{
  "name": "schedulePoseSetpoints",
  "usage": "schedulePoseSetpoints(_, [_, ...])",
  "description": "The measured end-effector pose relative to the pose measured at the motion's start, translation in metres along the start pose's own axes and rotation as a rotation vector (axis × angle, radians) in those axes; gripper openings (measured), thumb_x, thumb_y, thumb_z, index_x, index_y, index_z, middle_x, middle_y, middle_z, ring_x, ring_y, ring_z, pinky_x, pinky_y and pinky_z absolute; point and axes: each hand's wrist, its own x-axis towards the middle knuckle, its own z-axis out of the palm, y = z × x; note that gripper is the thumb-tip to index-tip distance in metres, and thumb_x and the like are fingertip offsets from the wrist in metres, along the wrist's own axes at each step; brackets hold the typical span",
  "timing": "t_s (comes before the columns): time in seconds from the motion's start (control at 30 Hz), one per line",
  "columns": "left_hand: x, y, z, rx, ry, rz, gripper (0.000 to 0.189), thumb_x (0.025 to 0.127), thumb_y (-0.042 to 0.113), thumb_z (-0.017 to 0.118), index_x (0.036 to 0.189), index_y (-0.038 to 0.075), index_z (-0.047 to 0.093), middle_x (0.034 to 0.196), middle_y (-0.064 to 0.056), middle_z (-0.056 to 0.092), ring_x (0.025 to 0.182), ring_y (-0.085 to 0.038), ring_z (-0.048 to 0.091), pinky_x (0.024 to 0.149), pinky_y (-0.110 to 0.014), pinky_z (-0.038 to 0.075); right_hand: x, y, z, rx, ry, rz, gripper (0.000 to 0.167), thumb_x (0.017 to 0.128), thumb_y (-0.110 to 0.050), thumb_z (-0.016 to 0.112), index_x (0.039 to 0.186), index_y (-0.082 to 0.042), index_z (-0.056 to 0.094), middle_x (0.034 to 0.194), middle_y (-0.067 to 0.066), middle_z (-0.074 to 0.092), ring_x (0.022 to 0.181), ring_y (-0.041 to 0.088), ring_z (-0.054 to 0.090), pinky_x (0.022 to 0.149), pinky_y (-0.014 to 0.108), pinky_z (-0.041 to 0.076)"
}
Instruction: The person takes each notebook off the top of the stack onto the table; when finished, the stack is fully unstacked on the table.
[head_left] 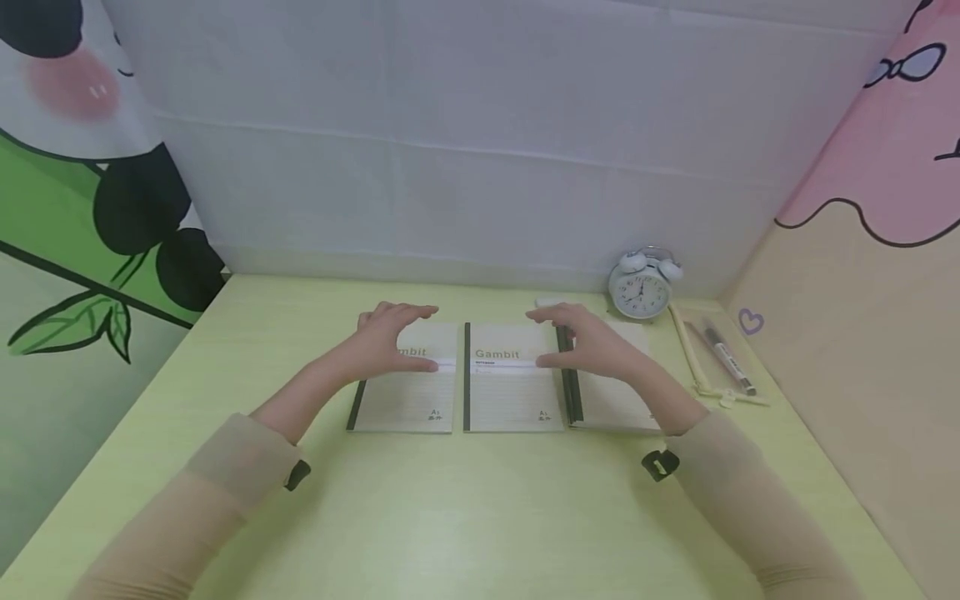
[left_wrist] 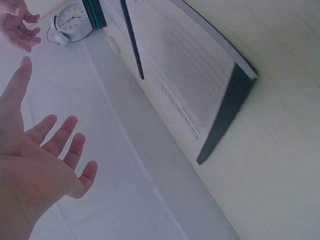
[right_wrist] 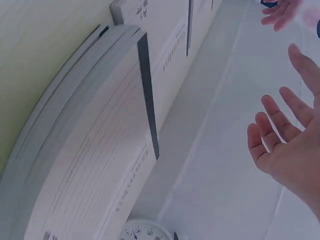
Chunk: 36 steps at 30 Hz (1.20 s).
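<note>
Three sets of white Gambit notebooks with dark spines lie side by side on the table. My left hand hovers over the left notebook, its thumb and fingers spread apart with nothing between them. Over the gap between the middle notebook and the right stack of notebooks hangs my right hand, also spread and holding nothing. Both palms face inward. The right wrist view shows several notebooks piled in that stack, and the fingers of the right hand loosely bent in the air.
A white twin-bell alarm clock stands behind the right stack. Right of it lies a clear pouch with yellow edging, a marker pen on or in it. A small white object lies behind the notebooks. A white cloth covers the back.
</note>
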Motion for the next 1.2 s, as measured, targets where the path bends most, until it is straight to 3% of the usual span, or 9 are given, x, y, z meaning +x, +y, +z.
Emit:
schedulePoseSetpoints(0.23, [0.011, 0.033, 0.014, -0.047, 0.02, 0.025, 0.09, 0.074, 0.05, 0.075, 0.147, 0.021, 0.033, 0.146, -0.003, 0.041, 0.132, -0.03, 0.031, 0.101, -0.061, 0.02, -0.032, 0.034, -0.026, 0.033, 0.056, 0.006, 0.069, 0.08, -0.034, 0.075, 0.14, -0.016, 0.045, 0.14, 0.005, 0.048, 0.126, 0.028, 0.042, 0.097, 0.048, 0.041])
schedulePoseSetpoints(0.4, [0.02, 0.051, 0.028, -0.096, 0.026, 0.032, 0.092, 0.074, 0.051, 0.075, 0.149, 0.023, 0.03, 0.149, 0.0, 0.037, 0.137, -0.028, 0.028, 0.104, -0.061, 0.02, -0.054, 0.053, -0.038, 0.007, 0.1, 0.071, 0.071, 0.081, -0.032, 0.074, 0.141, -0.014, 0.043, 0.144, 0.009, 0.043, 0.126, 0.031, 0.042, 0.097, 0.05, 0.04])
schedulePoseSetpoints(0.57, [0.03, 0.064, 0.047, -0.15, 0.034, 0.023, 0.094, 0.074, 0.053, 0.074, 0.15, 0.026, 0.026, 0.152, 0.001, 0.033, 0.141, -0.026, 0.024, 0.109, -0.061, 0.016, -0.07, 0.074, -0.044, 0.022, 0.14, 0.091, 0.069, 0.083, -0.026, 0.073, 0.143, -0.014, 0.041, 0.146, 0.01, 0.041, 0.128, 0.035, 0.041, 0.099, 0.054, 0.038])
schedulePoseSetpoints(0.77, [0.048, 0.078, 0.078, -0.225, 0.024, 0.024, 0.098, 0.074, 0.052, 0.075, 0.151, 0.025, 0.021, 0.154, -0.001, 0.028, 0.143, -0.028, 0.019, 0.11, -0.06, 0.016, -0.087, 0.096, -0.045, 0.058, 0.141, 0.116, 0.068, 0.085, -0.021, 0.071, 0.143, -0.005, 0.038, 0.146, 0.02, 0.036, 0.132, 0.042, 0.033, 0.101, 0.058, 0.036])
schedulePoseSetpoints(0.9, [0.059, 0.085, 0.098, -0.264, -0.006, 0.017, 0.101, 0.073, 0.051, 0.076, 0.152, 0.025, 0.017, 0.155, -0.004, 0.025, 0.144, -0.029, 0.016, 0.11, -0.061, 0.016, -0.096, 0.109, -0.043, 0.068, 0.106, 0.171, 0.071, 0.086, -0.025, 0.07, 0.144, -0.003, 0.035, 0.147, 0.024, 0.031, 0.129, 0.05, 0.034, 0.099, 0.058, 0.037])
schedulePoseSetpoints(1.03, [0.068, 0.091, 0.114, -0.243, -0.053, 0.017, 0.104, 0.073, 0.051, 0.076, 0.152, 0.024, 0.015, 0.156, -0.005, 0.023, 0.144, -0.029, 0.015, 0.109, -0.063, 0.016, -0.101, 0.124, -0.038, 0.079, 0.081, 0.216, 0.074, 0.085, -0.03, 0.07, 0.146, -0.006, 0.033, 0.15, 0.025, 0.026, 0.125, 0.055, 0.036, 0.098, 0.058, 0.038])
schedulePoseSetpoints(1.2, [0.079, 0.096, 0.131, -0.207, -0.115, 0.018, 0.106, 0.073, 0.053, 0.075, 0.153, 0.02, 0.014, 0.156, -0.006, 0.022, 0.144, -0.03, 0.016, 0.109, -0.06, 0.02, -0.102, 0.137, -0.031, 0.096, 0.057, 0.223, 0.076, 0.085, -0.028, 0.07, 0.145, -0.001, 0.032, 0.149, 0.026, 0.026, 0.129, 0.053, 0.031, 0.101, 0.059, 0.033])
